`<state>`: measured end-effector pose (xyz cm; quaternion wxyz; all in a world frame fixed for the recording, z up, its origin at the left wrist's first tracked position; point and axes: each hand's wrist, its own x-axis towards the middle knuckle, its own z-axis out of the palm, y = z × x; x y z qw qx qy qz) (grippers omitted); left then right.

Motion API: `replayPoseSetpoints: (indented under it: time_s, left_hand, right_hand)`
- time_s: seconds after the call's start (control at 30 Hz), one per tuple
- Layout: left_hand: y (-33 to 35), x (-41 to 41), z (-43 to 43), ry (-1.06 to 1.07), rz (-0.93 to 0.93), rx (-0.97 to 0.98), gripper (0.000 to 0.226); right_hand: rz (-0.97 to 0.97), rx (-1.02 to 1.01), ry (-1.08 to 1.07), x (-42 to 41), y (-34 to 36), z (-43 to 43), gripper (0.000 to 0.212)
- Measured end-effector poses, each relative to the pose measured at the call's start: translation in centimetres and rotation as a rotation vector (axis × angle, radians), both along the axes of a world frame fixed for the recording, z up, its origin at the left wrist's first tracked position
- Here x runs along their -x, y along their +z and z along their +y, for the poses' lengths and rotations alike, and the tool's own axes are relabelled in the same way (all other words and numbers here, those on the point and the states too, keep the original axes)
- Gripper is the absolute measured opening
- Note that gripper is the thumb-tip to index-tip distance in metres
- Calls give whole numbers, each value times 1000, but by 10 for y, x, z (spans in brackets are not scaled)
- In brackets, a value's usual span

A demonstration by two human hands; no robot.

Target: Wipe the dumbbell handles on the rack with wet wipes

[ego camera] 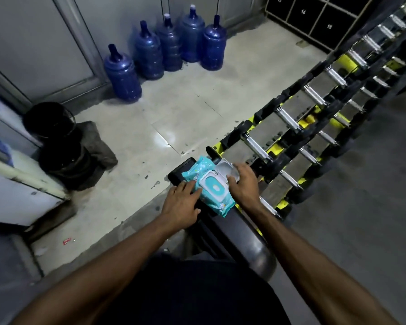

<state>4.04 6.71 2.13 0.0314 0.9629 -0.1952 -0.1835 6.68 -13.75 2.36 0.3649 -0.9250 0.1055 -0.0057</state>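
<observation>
Location entry, as I see it through the head camera: a gym, back corner of the weights area.

- Long rack (283, 203) with a yellow frame, two tiers, running off to the upper right.
- Dumbbells (287, 118) in a row on it, black heads, bright metal handles.
- Dark rubber-look flooring (361, 207) beside the rack; pale stained floor (174, 118) on the other side.
- Numbered lockers (314, 12) against the far wall.
- Five blue water jugs (148, 57) standing by the wall.
- Stacked black buckets (54, 137) at the left.
</observation>
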Motion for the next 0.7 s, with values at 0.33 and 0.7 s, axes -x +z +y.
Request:
replayPoseSetpoints:
  time_s: [0.33, 0.7]
  left_hand:
    - [-13, 0, 4, 36, 1, 70, 75]
    - [-13, 7, 3, 112, -8, 215, 69]
  right_hand:
    - [-164, 384, 448, 26, -20, 11, 27]
    - [6, 444, 530, 36, -23, 16, 52]
